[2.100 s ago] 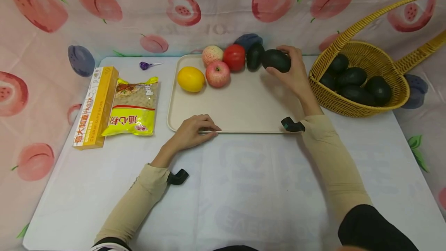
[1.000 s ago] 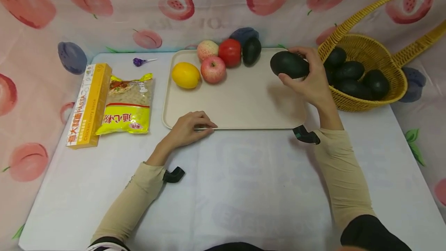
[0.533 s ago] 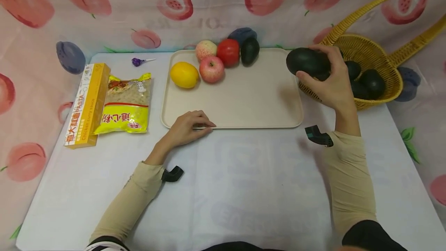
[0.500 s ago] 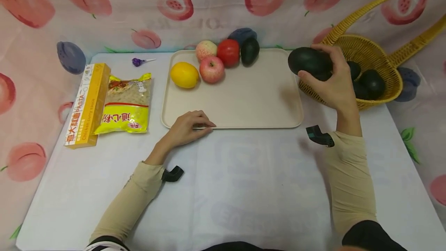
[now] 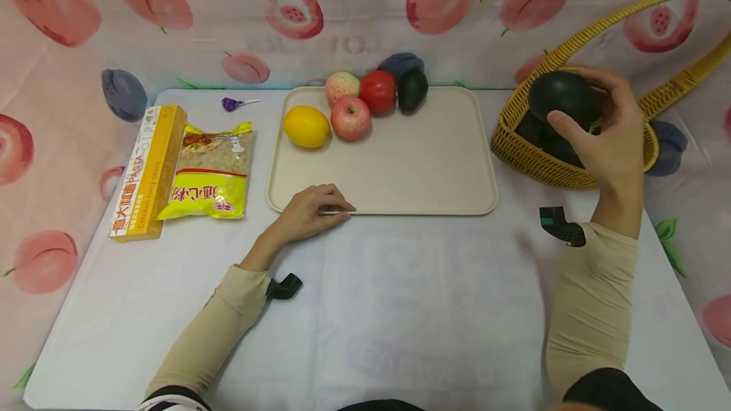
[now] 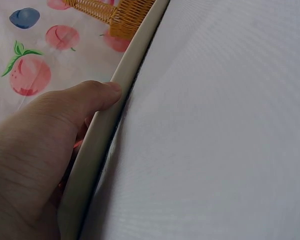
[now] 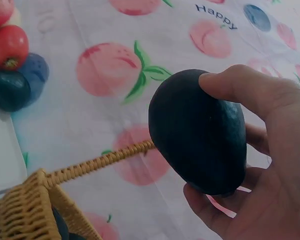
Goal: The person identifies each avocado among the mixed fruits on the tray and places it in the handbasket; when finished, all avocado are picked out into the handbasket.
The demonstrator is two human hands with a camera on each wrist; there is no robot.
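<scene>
My right hand (image 5: 613,135) holds a dark green avocado (image 5: 562,97) above the wicker basket (image 5: 542,167). The right wrist view shows the thumb and curled fingers around that avocado (image 7: 197,132). Beneath it, more avocados (image 5: 551,144) lie partly hidden in the basket. At the front edge of the beige tray (image 5: 411,173), my left hand (image 5: 311,213) pinches the rim, thumb outside and fingers over the inner side. Along the tray's back left are a lemon (image 5: 306,126), an apple (image 5: 351,119), a peach (image 5: 341,87), a round red fruit (image 5: 378,92) and another avocado (image 5: 412,91).
Left of the tray lie a yellow pasta box (image 5: 154,176), a bag of macaroni (image 5: 211,176) and a purple lollipop (image 5: 231,104). The basket's tall handle (image 5: 617,18) arches up at the right. A fruit-print cloth (image 5: 354,18) hangs behind the white table (image 5: 400,309).
My right hand has lifted the avocado from beside the other one on the tray and carried it right, over the basket. The left hand stays at the tray's rim.
</scene>
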